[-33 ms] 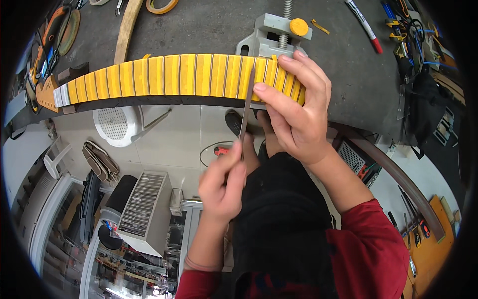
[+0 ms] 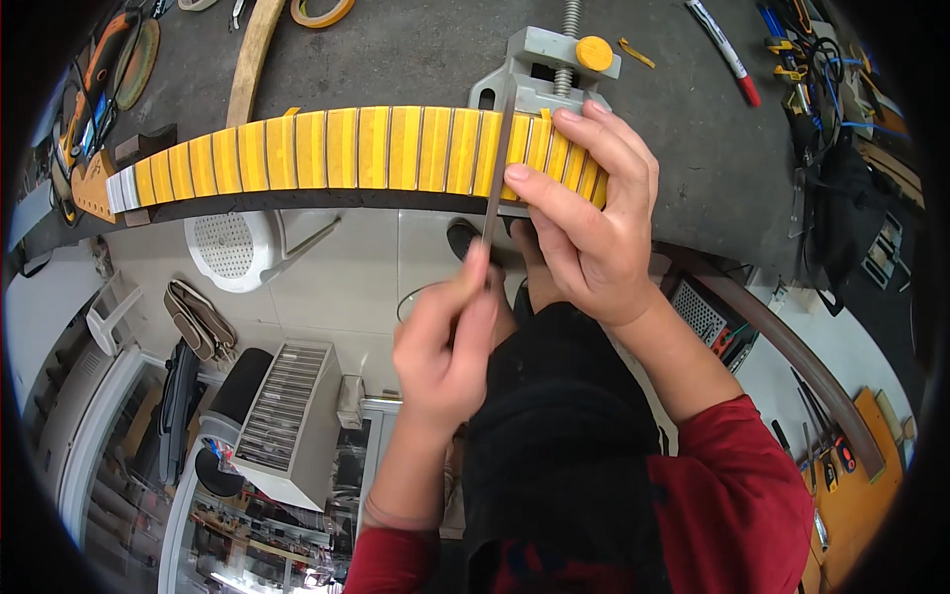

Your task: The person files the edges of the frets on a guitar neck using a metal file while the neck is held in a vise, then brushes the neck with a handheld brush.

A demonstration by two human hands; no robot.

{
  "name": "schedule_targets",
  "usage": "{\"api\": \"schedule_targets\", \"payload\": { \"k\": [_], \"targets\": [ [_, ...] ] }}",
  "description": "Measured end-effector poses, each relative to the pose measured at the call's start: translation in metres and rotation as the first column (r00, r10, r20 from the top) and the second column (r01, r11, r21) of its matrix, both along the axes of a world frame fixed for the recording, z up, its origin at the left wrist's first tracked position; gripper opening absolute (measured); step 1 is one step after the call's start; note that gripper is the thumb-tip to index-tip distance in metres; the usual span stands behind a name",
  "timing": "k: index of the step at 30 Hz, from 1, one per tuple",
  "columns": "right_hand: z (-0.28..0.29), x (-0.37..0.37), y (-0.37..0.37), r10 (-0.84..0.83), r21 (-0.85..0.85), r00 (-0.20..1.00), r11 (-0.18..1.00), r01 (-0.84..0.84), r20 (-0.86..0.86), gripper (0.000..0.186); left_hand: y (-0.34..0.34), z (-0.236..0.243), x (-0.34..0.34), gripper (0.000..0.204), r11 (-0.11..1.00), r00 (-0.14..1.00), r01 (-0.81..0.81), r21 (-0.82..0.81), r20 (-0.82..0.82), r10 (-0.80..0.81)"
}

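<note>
A guitar neck [image 2: 341, 148] lies across the bench's near edge, its fingerboard masked with yellow tape between thin metal frets. My left hand [image 2: 445, 342], blurred a little by motion, is closed round the lower end of a slim metal file [image 2: 500, 163]. The file lies crosswise over the neck near its right end, and its far tip reaches past the far edge toward a grey vise [image 2: 534, 64]. My right hand [image 2: 599, 208] rests on the taped right end with fingers spread. One of its fingertips is right beside the file, perhaps touching it.
On the dark bench [image 2: 406, 54] lie a marker [image 2: 722, 49] with a red end, a tape roll [image 2: 322, 10] and a curved wooden strip [image 2: 254, 59]. Tools and cables crowd both bench ends. Below stand a white stool [image 2: 233, 247] and a slatted box [image 2: 287, 421].
My left hand has pushed the file slightly farther away across the neck, so its tip now overlaps the vise. My right hand and the neck have stayed in place.
</note>
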State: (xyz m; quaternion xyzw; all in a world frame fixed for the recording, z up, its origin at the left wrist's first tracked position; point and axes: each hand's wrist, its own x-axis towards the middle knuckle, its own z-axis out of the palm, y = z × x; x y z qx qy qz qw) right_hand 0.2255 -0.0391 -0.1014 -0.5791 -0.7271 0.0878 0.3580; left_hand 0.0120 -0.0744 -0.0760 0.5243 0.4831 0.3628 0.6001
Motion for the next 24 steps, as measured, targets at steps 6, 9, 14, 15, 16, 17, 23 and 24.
{"api": "schedule_targets", "payload": {
  "k": [6,9,14,15,16,17,23,24],
  "targets": [
    [0.0,-0.005,0.004,0.002,0.022,0.999,1.0,-0.001,-0.038,0.052,0.014,0.003,0.006,0.038,0.998,0.998,-0.015,0.057,-0.056,0.018],
    [0.002,-0.001,0.003,0.009,-0.009,1.0,1.0,-0.009,-0.006,0.053,-0.055,-0.006,-0.025,0.037,0.997,0.999,-0.044,0.065,0.021,0.042],
    [0.005,-0.005,0.003,0.002,-0.026,0.999,1.0,-0.003,-0.032,0.056,0.023,0.009,0.008,0.039,0.986,0.984,0.043,0.162,-0.179,-0.014],
    [0.006,-0.009,0.005,0.004,-0.026,0.999,1.0,-0.005,-0.038,0.056,0.04,0.014,0.015,0.038,0.999,0.994,-0.01,0.053,-0.105,0.016],
    [0.005,-0.008,0.005,0.007,-0.027,0.999,1.0,-0.008,-0.034,0.056,0.034,0.014,0.014,0.038,1.0,0.996,-0.027,0.012,-0.089,0.028],
    [0.002,-0.007,0.004,0.005,-0.011,0.999,1.0,-0.005,-0.039,0.057,0.029,0.013,0.013,0.038,0.999,0.997,-0.042,-0.028,-0.072,0.04],
    [0.003,-0.003,0.002,-0.001,-0.028,1.0,1.0,0.0,-0.029,0.057,-0.048,0.004,-0.024,0.037,0.993,0.993,-0.018,0.115,-0.113,0.031],
    [0.003,-0.004,0.002,0.004,-0.035,0.999,0.999,-0.005,-0.038,0.057,-0.044,0.007,-0.021,0.037,0.993,0.993,-0.02,0.113,-0.11,0.033]
  ]
}}
